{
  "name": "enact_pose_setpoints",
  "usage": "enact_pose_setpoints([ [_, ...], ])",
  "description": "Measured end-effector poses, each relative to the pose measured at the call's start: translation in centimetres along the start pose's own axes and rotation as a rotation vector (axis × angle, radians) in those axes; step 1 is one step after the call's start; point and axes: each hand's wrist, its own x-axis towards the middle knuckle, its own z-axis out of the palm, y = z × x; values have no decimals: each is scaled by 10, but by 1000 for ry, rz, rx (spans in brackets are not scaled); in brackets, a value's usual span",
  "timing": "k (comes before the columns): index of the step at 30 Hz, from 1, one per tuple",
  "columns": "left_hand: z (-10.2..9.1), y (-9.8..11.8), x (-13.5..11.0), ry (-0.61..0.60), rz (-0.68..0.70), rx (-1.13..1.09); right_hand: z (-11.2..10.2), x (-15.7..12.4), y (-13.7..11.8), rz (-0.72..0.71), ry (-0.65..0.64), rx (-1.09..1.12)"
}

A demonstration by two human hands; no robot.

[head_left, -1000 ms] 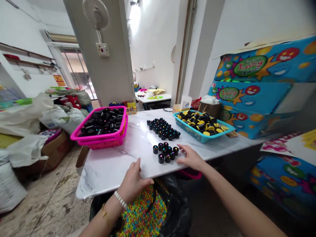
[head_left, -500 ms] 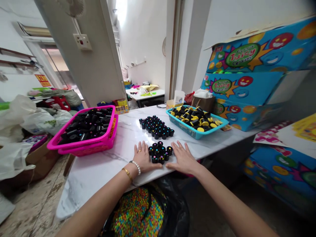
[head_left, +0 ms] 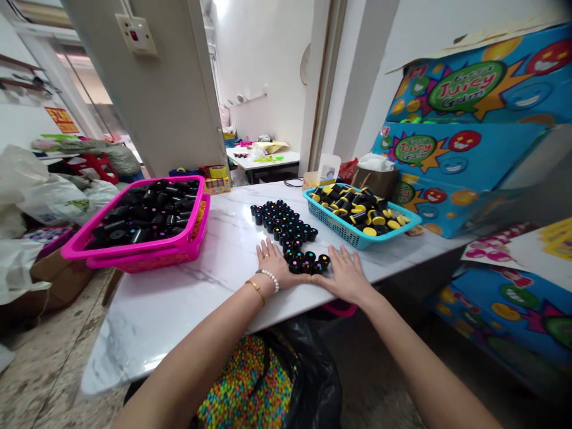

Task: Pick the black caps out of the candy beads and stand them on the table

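Note:
Small black cylindrical containers (head_left: 286, 221) stand upright in a cluster on the white marbled table (head_left: 227, 238), colored bits showing at their tops. My left hand (head_left: 276, 267) lies flat against the near group's left side, fingers stretched out. On the other side my right hand (head_left: 346, 275) is spread beside the same containers. The two thumbs meet in front of the near group, which now touches the larger cluster. Neither hand grasps anything. A pearl bracelet and a gold bangle circle my left wrist.
At left, a pink basket (head_left: 134, 257) holds many black containers. A turquoise basket (head_left: 339, 223) at right holds black containers with yellow caps. Below the table edge, a black bag (head_left: 319, 381) holds colorful small balls (head_left: 250, 381). Blue gum boxes (head_left: 447, 149) are stacked at right.
Both hands have slid forward across the table, pushing the near group of containers up against the larger cluster. The thumbs, apart before, now meet. The view has shifted slightly.

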Motion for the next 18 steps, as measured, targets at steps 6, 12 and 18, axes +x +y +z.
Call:
enact_pose_setpoints([
  [6,0,18,13,23,-119,-55,0,26,20,38,-38,26],
  [12,0,15,-6,40,-46,-82,-3,45,32,-35,-117,48],
  [18,10,12,-18,110,57,-94,5,12,23,-38,-112,52],
])
